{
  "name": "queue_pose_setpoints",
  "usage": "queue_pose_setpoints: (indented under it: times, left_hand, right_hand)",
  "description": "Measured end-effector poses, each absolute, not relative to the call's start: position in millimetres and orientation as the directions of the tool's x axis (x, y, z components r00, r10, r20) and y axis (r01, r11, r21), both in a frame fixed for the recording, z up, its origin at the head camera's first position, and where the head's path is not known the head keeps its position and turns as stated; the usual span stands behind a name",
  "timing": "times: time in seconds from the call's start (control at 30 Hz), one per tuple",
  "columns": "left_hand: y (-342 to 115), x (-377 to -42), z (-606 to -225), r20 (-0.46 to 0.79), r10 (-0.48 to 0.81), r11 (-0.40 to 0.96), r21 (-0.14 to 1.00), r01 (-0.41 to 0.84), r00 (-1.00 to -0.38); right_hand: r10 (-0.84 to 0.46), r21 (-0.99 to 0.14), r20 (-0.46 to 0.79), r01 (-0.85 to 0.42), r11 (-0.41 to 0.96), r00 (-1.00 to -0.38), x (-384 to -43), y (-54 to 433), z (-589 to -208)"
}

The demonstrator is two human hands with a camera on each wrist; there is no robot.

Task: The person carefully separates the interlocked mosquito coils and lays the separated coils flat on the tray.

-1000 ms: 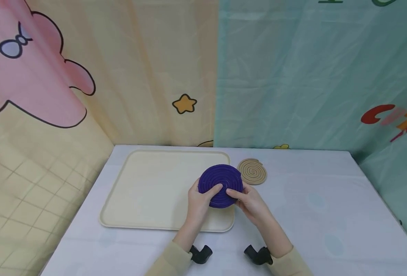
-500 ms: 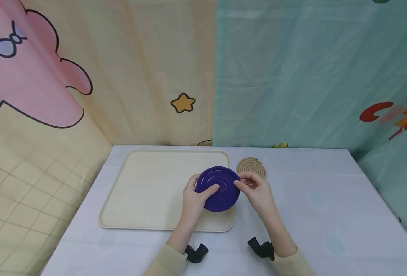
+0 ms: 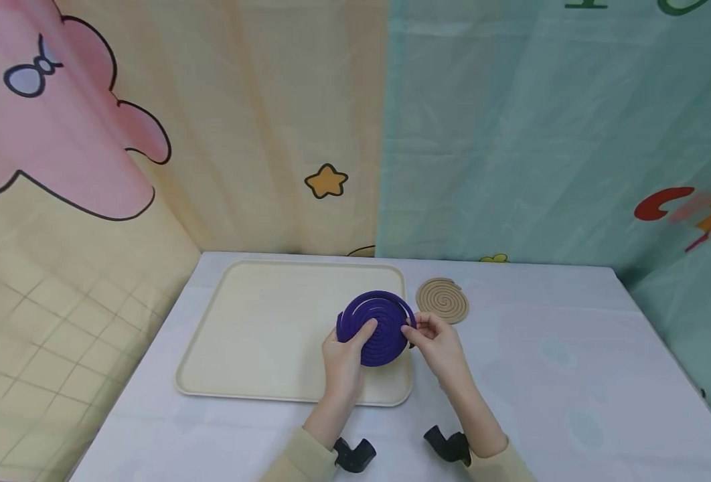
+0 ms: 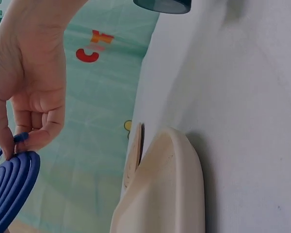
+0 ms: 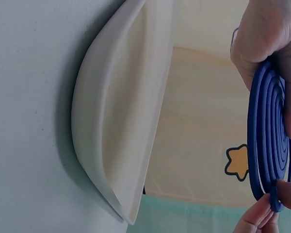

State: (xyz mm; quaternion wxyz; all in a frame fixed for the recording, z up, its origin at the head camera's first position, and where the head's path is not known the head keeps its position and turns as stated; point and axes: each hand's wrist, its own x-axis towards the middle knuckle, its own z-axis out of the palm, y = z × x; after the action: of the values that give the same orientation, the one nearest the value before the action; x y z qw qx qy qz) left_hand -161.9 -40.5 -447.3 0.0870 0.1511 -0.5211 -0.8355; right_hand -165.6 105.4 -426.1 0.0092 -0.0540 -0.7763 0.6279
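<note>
A flat purple spiral coil (image 3: 375, 335), like a thick cord wound into a disc, is held up over the right end of the tray. It looks blue in both wrist views. My left hand (image 3: 342, 368) grips its left side, thumb on the coil's face and fingers behind. My right hand (image 3: 442, 348) pinches the cord's outer end at the right edge, thumb against fingertips. That cord end (image 4: 20, 138) stands slightly off the disc in the left wrist view. In the right wrist view, a narrow gap shows between the outer turn and the rest near the pinching fingers (image 5: 254, 213).
A cream rectangular tray (image 3: 259, 335) with a raised rim lies left of centre on the white-covered table (image 3: 542, 375). Just beyond its right end lies a similar beige spiral coil (image 3: 442, 299). Printed curtains (image 3: 500, 134) hang behind the table.
My right hand has gone from gripping the disc with its thumb on the face to pinching the cord's end at the edge. The outer turn has loosened a little from the disc.
</note>
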Motion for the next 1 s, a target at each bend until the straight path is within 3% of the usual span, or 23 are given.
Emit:
queue_pose_setpoints:
  times: [0.27,0.43,0.53,0.63,0.87,1.0]
  left_hand:
    - [-55,-160,-449,-0.078,-0.086,-0.031,0.997,-0.076,-0.993]
    - [-66,-161,-447,-0.062,0.074,0.085,0.995,-0.056,-0.995]
    - [-70,-160,-445,-0.068,0.119,0.088,0.994,-0.057,-0.991]
    - [-72,-159,-443,-0.066,0.124,0.058,0.997,-0.059,-0.990]
    - [-66,-157,-450,-0.080,0.059,-0.230,0.969,-0.092,-0.995]
    - [-65,-157,-455,-0.065,0.013,-0.242,0.968,-0.066,-0.998]
  right_hand:
    - [0.032,-0.930,0.017,-0.004,0.367,-0.999,-167,117,-416]
    - [-0.035,-0.866,0.152,-0.150,0.477,-0.988,-163,118,-414]
    - [-0.043,-0.882,0.158,-0.161,0.444,-0.986,-162,118,-415]
    - [-0.006,-0.935,0.074,-0.072,0.348,-0.997,-163,119,-417]
    - [0.102,-0.994,-0.103,0.107,0.037,-0.990,-160,107,-425]
    - [0.119,-0.992,-0.122,0.123,-0.001,-0.985,-158,100,-429]
